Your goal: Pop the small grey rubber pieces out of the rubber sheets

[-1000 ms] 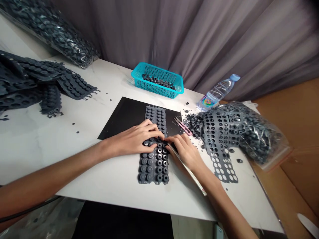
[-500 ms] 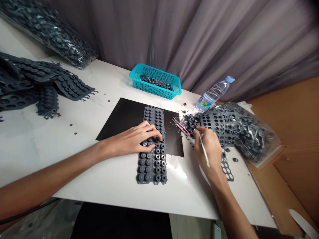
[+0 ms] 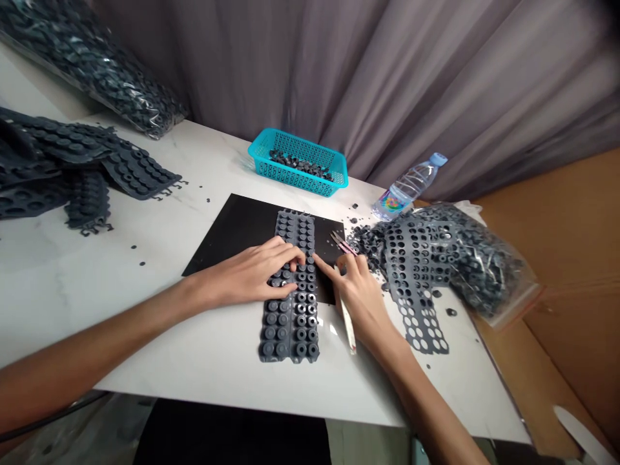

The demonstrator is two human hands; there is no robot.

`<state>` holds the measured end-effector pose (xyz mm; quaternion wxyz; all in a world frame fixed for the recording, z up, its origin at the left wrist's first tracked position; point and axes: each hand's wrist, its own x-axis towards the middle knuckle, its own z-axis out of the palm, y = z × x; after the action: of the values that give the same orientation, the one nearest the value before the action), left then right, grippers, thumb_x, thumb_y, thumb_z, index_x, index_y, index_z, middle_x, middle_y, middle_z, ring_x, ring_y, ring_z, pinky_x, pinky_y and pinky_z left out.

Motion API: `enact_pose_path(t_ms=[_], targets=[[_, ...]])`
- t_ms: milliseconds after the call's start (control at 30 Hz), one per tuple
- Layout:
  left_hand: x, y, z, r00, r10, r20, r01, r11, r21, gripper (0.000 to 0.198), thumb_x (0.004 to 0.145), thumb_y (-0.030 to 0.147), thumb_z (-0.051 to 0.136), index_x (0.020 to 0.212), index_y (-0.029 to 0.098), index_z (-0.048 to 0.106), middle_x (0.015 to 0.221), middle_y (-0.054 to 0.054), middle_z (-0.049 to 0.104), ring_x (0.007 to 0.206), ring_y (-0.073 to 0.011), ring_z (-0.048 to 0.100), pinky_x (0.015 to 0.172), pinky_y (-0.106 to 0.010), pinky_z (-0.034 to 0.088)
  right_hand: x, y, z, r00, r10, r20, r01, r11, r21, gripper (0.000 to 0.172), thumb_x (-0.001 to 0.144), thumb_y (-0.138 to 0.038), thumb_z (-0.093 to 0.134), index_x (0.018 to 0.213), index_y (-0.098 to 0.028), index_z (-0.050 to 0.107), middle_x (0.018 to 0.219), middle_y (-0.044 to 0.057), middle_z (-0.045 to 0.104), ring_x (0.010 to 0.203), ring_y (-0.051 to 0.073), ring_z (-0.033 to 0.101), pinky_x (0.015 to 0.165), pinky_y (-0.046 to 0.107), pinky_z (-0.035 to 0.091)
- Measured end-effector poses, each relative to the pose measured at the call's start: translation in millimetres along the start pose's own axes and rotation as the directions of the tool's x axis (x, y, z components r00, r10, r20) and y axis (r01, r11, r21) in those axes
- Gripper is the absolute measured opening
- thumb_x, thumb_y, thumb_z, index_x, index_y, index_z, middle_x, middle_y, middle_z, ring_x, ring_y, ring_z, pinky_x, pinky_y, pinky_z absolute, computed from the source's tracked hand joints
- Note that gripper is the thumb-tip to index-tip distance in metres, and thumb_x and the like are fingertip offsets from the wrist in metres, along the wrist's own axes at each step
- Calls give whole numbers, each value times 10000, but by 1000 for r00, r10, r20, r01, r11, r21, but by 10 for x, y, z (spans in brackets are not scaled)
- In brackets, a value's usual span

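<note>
A dark grey moulded rubber sheet [image 3: 281, 323] with rows of round knobs lies lengthwise in front of me, its far part over a black mat [image 3: 220, 226]. My left hand [image 3: 259, 268] rests across its left half, thumb and bent fingers apart and touching the knobs. My right hand [image 3: 361, 290] is closed around a slim white tool [image 3: 347, 323], whose near end sticks out below the palm. The right forefinger reaches to the sheet's right edge; the tool's far end is hidden by the hand. Pink-handled thread snips [image 3: 343, 243] lie just beyond that hand.
Small black rubber parts [image 3: 371, 242] lie heaped at right, beside a punched-out sheet [image 3: 416, 284] and a filled plastic bag [image 3: 494, 271]. A turquoise basket [image 3: 300, 184] and water bottle [image 3: 409, 187] stand behind. More rubber sheets [image 3: 87, 155] and a large bag [image 3: 97, 64] are at left.
My right hand has moved left from the heap of small parts to the right edge of the rubber sheet, still holding the white tool. My left hand stays on the sheet.
</note>
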<state>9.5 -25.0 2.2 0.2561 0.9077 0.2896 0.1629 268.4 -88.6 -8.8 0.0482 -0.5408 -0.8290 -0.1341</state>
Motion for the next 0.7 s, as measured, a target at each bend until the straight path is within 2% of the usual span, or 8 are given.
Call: enact_pose_path(t_ms=[67,133,233,367,433,500,600,700], targets=[[-1,-3,10,1000,9,-6,-9,1000,8,278,968,387,600,1199,237,558,1179,-41,601,1140,-222,564,974,-358,492,-31,23,-17,1000,26,1,-26,999,-19,582,970,-73,553,1503,-305,519,1131,131,522,1023,300,473,753,368,491],[0,-10,22,1000,22,-12,-22,1000,13,276,972,381,597,1203,237,555,1191,-44,604,1149,-224,556,977,-360,489,-76,62,-48,994,106,-25,-107,994,-25,494,959,-65,553,1403,-276,610,1152,137,519,1040,306,474,748,372,490],[3,-18,34,999,37,-7,-36,999,14,265,973,369,598,1198,237,552,1206,-41,605,1172,-223,541,991,-359,482,-111,82,-87,979,190,-79,-189,982,17,506,944,-47,539,1391,-273,609,1162,137,511,1051,307,473,709,352,483],[7,-14,28,999,33,-2,-33,999,9,250,980,372,595,1185,236,552,1201,-34,607,1176,-217,536,995,-355,480,-78,26,-64,998,34,-53,-30,996,82,623,945,-36,536,1496,-327,525,1127,119,528,1006,286,483,738,354,487],[6,-14,26,999,33,4,-33,999,6,253,982,378,592,1186,235,554,1203,-37,609,1177,-220,535,997,-359,478,-71,7,-33,999,-8,-45,11,997,77,598,940,-33,544,1467,-314,565,1102,114,543,976,280,485,745,363,483],[3,-21,29,999,36,5,-36,999,5,260,980,379,593,1193,234,555,1212,-40,610,1178,-224,534,1000,-364,477,-89,14,-14,999,8,-53,-4,998,62,525,953,-45,538,1417,-277,613,1097,119,557,976,282,489,750,374,481],[-1,-34,42,999,45,-4,-45,999,6,261,981,375,589,1196,231,555,1219,-48,610,1174,-230,533,997,-371,478,-149,72,-30,992,103,-67,-102,995,15,370,989,-111,530,1314,-210,677,1085,137,573,992,301,488,741,396,478],[-5,-37,46,999,53,-2,-53,999,8,257,988,366,579,1203,227,551,1220,-51,612,1175,-230,528,1000,-374,475,-198,144,-73,951,282,-126,-291,955,-55,272,998,-154,520,1167,-182,732,1033,146,579,953,314,481,692,405,462]])
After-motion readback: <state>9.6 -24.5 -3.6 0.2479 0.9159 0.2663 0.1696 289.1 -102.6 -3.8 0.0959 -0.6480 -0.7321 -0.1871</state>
